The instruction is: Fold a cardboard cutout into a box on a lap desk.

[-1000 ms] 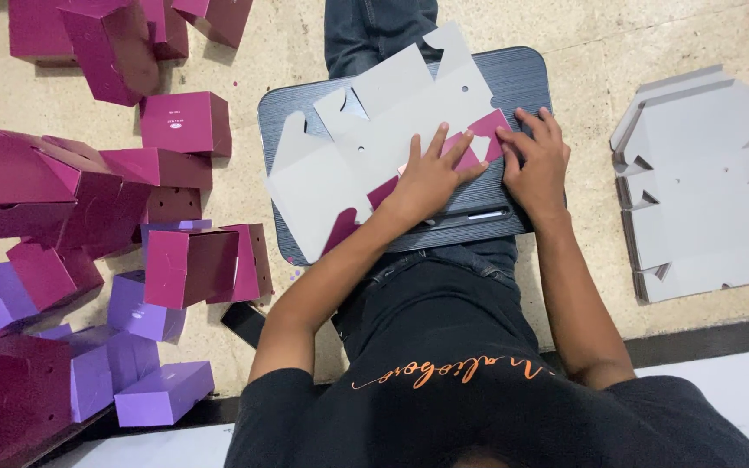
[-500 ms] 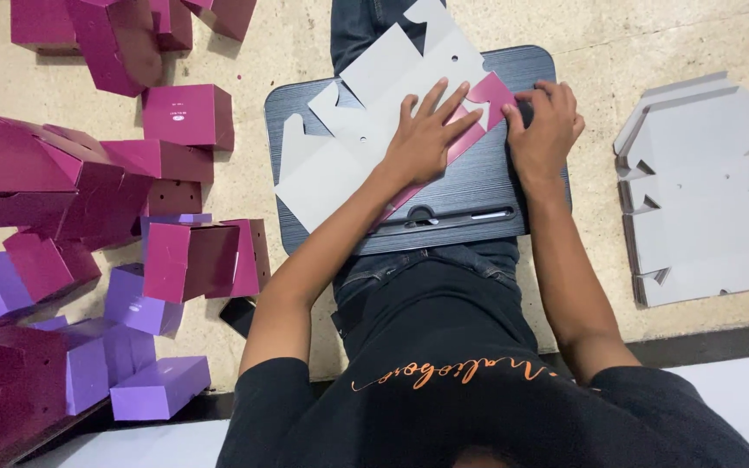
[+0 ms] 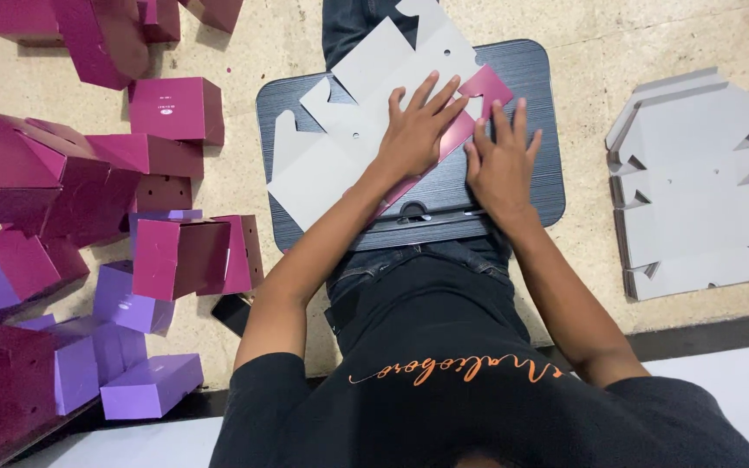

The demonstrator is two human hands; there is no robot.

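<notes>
Shifted since the earlier frames: the flat die-cut cardboard box blank, grey on its upper face and magenta beneath (image 3: 366, 113), has slid up and turned on the dark ribbed lap-desk worktop (image 3: 530, 95), its far flaps now past the worktop's top edge; the left hand (image 3: 413, 130) has moved from the middle of the sheet toward the folded magenta flap (image 3: 478, 91), and the right hand (image 3: 503, 160) has dropped lower, beside it. Head view, single entry: both hands lie flat with fingers spread, neither closed around anything; the left presses on the blank, the right on the strip of magenta just beside the left, the two hands near but not touching. Step judged: creasing a side panel flat along its fold line. Next move, as a judgement, calls for firm downward pressure along the crease while the sheet is kept from sliding off the worktop. Adjacent stock: stack of grey flat blanks (image 3: 700, 182) on the floor to the right; assembled magenta boxes (image 3: 175, 108) and lilac boxes (image 3: 149, 386) heaped to the left.
</notes>
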